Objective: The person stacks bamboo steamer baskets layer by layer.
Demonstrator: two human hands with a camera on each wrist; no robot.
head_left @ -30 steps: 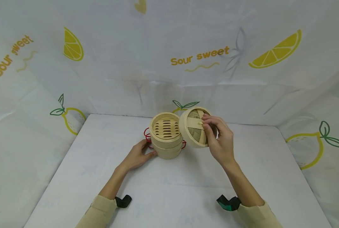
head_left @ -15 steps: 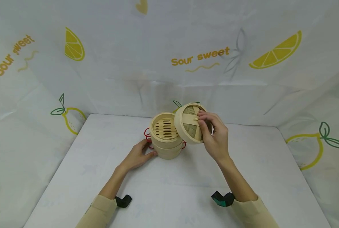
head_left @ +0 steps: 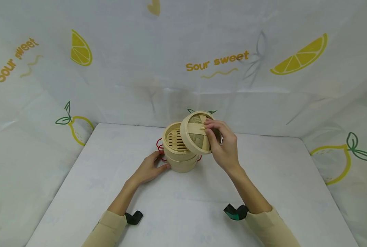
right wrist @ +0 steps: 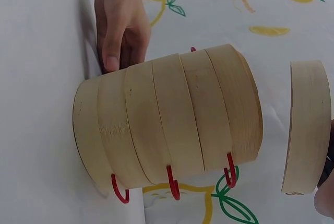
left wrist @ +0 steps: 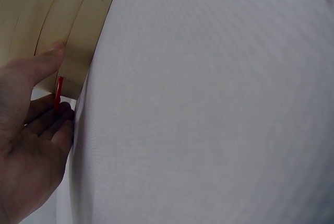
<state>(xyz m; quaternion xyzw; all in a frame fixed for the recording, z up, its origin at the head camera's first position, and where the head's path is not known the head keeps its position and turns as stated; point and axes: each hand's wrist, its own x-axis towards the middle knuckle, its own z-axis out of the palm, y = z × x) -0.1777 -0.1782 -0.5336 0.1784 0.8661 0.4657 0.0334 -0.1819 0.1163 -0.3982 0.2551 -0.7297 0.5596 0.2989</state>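
A stacked bamboo steamer (head_left: pixel 180 164) stands on the white-covered table, its slatted top tier partly uncovered. Red cord handles (right wrist: pixel 174 183) stick out from its sides. My left hand (head_left: pixel 147 168) holds the stack low on its left side; in the left wrist view the thumb lies on the bamboo wall (left wrist: pixel 78 51), with the fingers by a red handle (left wrist: pixel 58 96). My right hand (head_left: pixel 223 144) pinches the small loop on the woven steamer lid (head_left: pixel 196 133). Tilted, the lid overlaps the right part of the top tier; a gap between them shows in the right wrist view.
The white tabletop (head_left: pixel 183 212) extends in front of and to both sides of the stack. Behind it rises a white cloth backdrop (head_left: pixel 124 68) with lemon prints and lettering. A black strap piece (head_left: pixel 134 218) juts from the left wrist, another from the right.
My right hand has carried the tilted lid leftward, from beside the stack to partly over its top tier. The left hand and the stack have stayed in place.
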